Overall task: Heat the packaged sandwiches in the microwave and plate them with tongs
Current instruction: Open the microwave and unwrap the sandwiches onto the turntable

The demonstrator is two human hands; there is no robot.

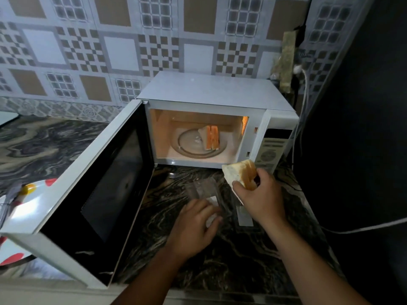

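Holding second sandwich [241,173] in right hand [261,199] grip before open microwave [211,119]; first sandwich [210,137] inside. Left hand [195,225] pinching wrapper [206,193] on worktop [242,256]. Risk: loose two-finger grip spilling filling.

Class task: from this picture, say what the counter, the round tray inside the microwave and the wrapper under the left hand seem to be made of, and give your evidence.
Counter: likely polished stone or a stone-look surface, with dark swirling veins and sheen.
Round tray: probably glass, see-through with a glossy rim.
Wrapper: thin clear plastic film, crinkled and shiny, the counter showing through it.
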